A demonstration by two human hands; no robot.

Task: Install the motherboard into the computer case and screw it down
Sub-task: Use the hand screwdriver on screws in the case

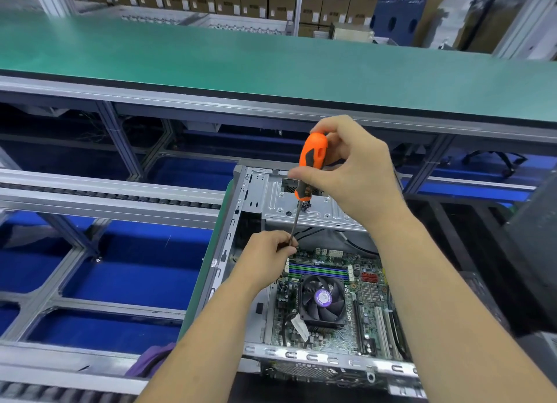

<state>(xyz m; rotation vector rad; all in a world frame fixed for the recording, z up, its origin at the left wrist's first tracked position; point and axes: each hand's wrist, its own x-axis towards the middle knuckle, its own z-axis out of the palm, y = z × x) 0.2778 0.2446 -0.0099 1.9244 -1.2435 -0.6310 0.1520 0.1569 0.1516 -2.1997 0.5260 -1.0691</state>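
Observation:
The grey metal computer case [250,197] lies open in front of me. Inside it rests the green motherboard [367,297] with a black CPU fan [322,300]. My right hand [352,170] grips the orange and black handle of a screwdriver [312,161], which stands nearly upright over the board's far left corner. My left hand [268,255] pinches the thin shaft just above its tip. The tip and any screw under it are hidden by my left fingers.
A small pile of screws [306,206] sits on the case's drive bracket. A green-topped workbench [271,62] runs across behind. A roller conveyor frame [105,197] over blue floor lies to the left. Dark equipment [530,252] stands to the right. A purple cloth [150,360] lies near the front edge.

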